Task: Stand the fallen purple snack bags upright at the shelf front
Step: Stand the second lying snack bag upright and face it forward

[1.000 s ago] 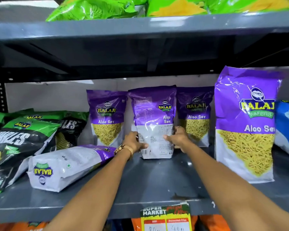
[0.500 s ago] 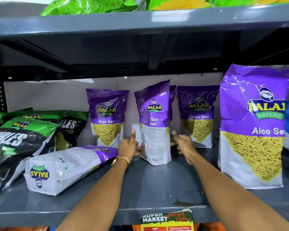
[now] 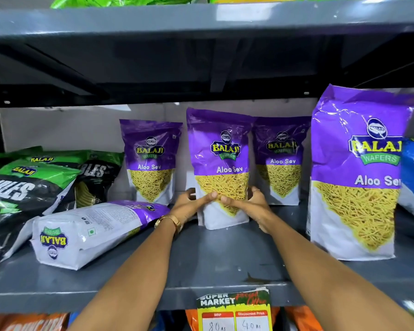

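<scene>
Upright purple bag [image 3: 221, 161] between both hands' grip

Single head-worn view, wide-angle. The camera faces forward and slightly downward into a grey metal shelf [image 3: 225, 256], close enough that both forearms enter from the bottom edge and the hands meet near frame centre. The underside of the upper shelf [image 3: 201, 20] fills the top third, bowed by lens distortion. The shelf's front edge runs across the lower part, with a price tag [image 3: 234, 309] hanging from it at bottom centre. The back wall [image 3: 58, 127] lies straight ahead. No second view is present, so no part of the scene is shared.
</scene>
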Demonstrator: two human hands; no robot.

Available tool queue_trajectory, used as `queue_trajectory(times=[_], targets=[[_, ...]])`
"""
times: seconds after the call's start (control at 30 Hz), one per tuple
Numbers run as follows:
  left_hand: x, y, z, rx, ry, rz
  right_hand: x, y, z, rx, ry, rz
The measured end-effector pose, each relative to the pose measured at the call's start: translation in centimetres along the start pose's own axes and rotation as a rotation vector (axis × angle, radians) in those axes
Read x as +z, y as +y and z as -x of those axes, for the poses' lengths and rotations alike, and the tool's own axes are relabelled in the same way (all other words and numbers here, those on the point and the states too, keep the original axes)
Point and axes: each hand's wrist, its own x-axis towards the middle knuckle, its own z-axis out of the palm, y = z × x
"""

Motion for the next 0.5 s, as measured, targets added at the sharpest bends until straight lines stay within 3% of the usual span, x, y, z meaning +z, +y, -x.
queue_trajectory(times=[0.07,0.13,0.33,0.5], targets=[[-0.5,-0.1,-0.2,-0.008,0.192,-0.056,0.0,0.1,0.1,-0.033,0.047,0.034],[-0.9,-0.4,-0.6,0.021,0.276,-0.105,0.2,0.1,0.2,-0.066,0.061,0.095],[-0.3,-0.5,-0.6,0.067,0.331,-0.243,1.1,-0.1,0.4,-0.045,0.098,0.167],[-0.3,0.6,0.3,0.062,0.256,-0.371,1.2,-0.9,1.0,0.009,0.083,0.247]])
